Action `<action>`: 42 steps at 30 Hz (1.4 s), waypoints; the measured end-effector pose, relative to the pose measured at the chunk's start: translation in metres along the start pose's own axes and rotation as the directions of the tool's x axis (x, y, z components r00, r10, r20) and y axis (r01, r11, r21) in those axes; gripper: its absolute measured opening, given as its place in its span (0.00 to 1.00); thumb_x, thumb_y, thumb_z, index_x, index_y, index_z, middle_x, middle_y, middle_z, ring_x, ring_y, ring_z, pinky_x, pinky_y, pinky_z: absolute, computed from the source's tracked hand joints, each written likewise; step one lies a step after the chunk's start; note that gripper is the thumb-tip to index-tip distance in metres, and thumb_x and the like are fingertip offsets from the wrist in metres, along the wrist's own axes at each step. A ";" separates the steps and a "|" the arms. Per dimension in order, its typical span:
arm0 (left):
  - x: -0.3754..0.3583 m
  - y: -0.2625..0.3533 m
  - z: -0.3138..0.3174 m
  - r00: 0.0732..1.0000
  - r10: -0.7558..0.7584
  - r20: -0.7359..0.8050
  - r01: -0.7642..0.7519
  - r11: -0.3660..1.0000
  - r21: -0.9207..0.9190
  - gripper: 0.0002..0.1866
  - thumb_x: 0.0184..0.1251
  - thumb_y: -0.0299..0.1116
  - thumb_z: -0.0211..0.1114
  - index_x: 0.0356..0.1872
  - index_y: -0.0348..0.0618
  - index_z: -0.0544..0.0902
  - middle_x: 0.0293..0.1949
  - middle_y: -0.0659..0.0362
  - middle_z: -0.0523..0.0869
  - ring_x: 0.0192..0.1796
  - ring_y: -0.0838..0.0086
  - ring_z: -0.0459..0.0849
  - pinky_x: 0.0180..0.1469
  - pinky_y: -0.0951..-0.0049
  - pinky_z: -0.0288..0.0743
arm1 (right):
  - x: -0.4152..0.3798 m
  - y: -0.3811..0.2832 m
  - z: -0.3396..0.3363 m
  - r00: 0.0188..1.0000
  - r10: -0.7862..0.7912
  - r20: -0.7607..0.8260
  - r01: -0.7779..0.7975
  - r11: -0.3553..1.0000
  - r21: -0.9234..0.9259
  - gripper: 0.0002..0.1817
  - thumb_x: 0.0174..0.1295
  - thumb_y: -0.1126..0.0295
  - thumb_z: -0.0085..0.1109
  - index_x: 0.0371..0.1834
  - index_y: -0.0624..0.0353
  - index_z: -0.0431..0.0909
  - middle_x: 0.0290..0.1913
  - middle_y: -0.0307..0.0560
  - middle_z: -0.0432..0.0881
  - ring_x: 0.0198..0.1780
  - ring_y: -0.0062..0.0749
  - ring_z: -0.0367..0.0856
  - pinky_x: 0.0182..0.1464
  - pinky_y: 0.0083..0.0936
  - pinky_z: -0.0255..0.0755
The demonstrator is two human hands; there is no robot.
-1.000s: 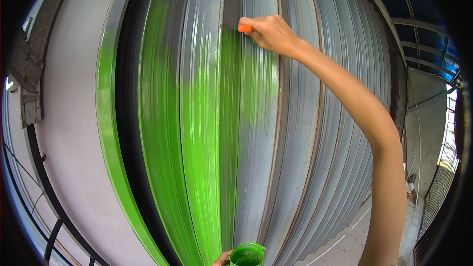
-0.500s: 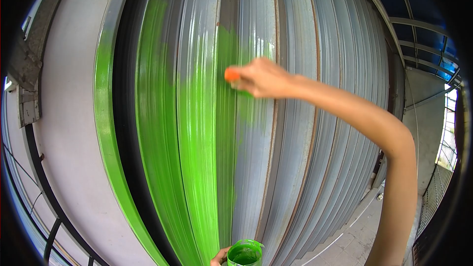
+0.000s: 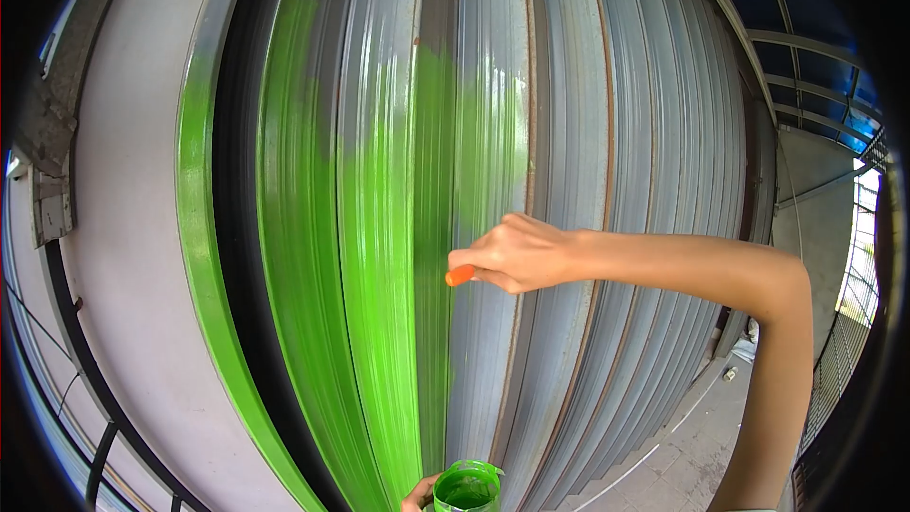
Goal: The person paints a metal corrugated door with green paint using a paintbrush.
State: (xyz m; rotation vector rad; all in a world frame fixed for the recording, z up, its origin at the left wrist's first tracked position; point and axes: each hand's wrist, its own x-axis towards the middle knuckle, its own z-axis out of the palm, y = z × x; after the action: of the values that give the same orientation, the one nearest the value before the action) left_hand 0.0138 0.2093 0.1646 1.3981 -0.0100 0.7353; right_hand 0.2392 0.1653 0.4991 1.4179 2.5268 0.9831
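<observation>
My right hand (image 3: 517,254) is closed around an orange handle (image 3: 460,275) in front of the ribbed metal shutter (image 3: 569,133). Whatever is at the far end of the handle is hidden behind the hand. Green paint (image 3: 379,256) covers several ribs left of the hand, and a thinner green patch lies just above it. At the bottom edge, my left hand (image 3: 419,496) is wrapped round the left side of a container (image 3: 467,485) with green paint inside. Only part of that hand shows.
A pale wall panel (image 3: 133,228) stands at the left, edged by a green-painted strip (image 3: 199,209). Grey paving (image 3: 664,469) lies at the lower right. Metal roof beams (image 3: 806,43) and a mesh fence (image 3: 839,370) are at the right.
My right hand has moved down the shutter with the orange handle. More green now shows on the rib where the hand was. My left hand and the container have hardly moved.
</observation>
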 end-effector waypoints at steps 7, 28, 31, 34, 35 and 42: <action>0.003 -0.006 0.003 0.999 -0.027 0.021 0.027 0.999 0.023 0.44 0.27 0.35 0.85 0.54 0.36 0.75 0.47 0.55 0.83 0.50 0.69 0.82 0.55 0.67 0.75 | -0.005 0.085 -0.090 0.931 0.051 -0.361 -0.198 0.902 -0.383 0.14 0.57 0.80 0.55 0.47 0.59 0.75 0.16 0.41 0.75 0.12 0.22 0.67 0.11 0.19 0.59; 0.007 -0.009 0.008 0.999 -0.003 0.054 -0.001 0.998 0.066 0.47 0.26 0.42 0.86 0.55 0.36 0.74 0.49 0.54 0.83 0.51 0.67 0.82 0.57 0.66 0.74 | 0.018 0.101 -0.126 0.908 -0.005 -0.419 -0.256 0.785 -0.564 0.08 0.55 0.74 0.62 0.38 0.51 0.76 0.17 0.38 0.76 0.14 0.21 0.72 0.16 0.22 0.65; 0.007 -0.008 0.009 0.998 -0.018 0.067 0.015 0.999 0.050 0.47 0.27 0.43 0.86 0.55 0.36 0.74 0.49 0.54 0.83 0.51 0.67 0.82 0.57 0.66 0.74 | 0.039 0.117 -0.132 0.855 -0.200 -0.479 -0.188 0.741 -0.645 0.11 0.55 0.75 0.61 0.40 0.50 0.76 0.19 0.38 0.79 0.14 0.22 0.71 0.17 0.24 0.65; 0.005 -0.010 0.003 0.996 -0.032 0.085 0.030 0.999 0.027 0.48 0.27 0.43 0.86 0.56 0.37 0.73 0.49 0.53 0.82 0.52 0.67 0.82 0.57 0.66 0.74 | 0.031 0.089 -0.078 0.974 0.114 -0.198 -0.205 0.821 -0.533 0.19 0.47 0.87 0.51 0.40 0.52 0.75 0.26 0.42 0.81 0.15 0.24 0.73 0.11 0.23 0.63; 0.004 -0.009 0.001 0.996 -0.027 0.086 0.026 1.000 0.011 0.48 0.27 0.43 0.86 0.56 0.37 0.73 0.49 0.53 0.82 0.52 0.67 0.82 0.58 0.66 0.74 | 0.023 0.076 -0.053 0.991 0.046 -0.124 -0.106 0.842 -0.529 0.21 0.43 0.89 0.47 0.39 0.53 0.74 0.29 0.45 0.81 0.14 0.24 0.70 0.09 0.23 0.63; 0.003 0.000 -0.012 0.997 -0.022 0.074 0.021 1.000 0.016 0.47 0.27 0.43 0.85 0.56 0.37 0.73 0.50 0.53 0.82 0.52 0.67 0.81 0.57 0.65 0.75 | -0.013 -0.007 -0.006 0.979 0.202 -0.013 -0.202 0.979 -0.021 0.11 0.55 0.80 0.57 0.41 0.56 0.74 0.16 0.44 0.75 0.12 0.28 0.69 0.12 0.25 0.64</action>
State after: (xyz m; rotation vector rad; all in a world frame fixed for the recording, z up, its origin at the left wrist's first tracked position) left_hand 0.0116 0.2214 0.1635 1.4377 -0.0477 0.6664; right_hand 0.2396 0.1496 0.4969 1.6939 2.4072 1.0463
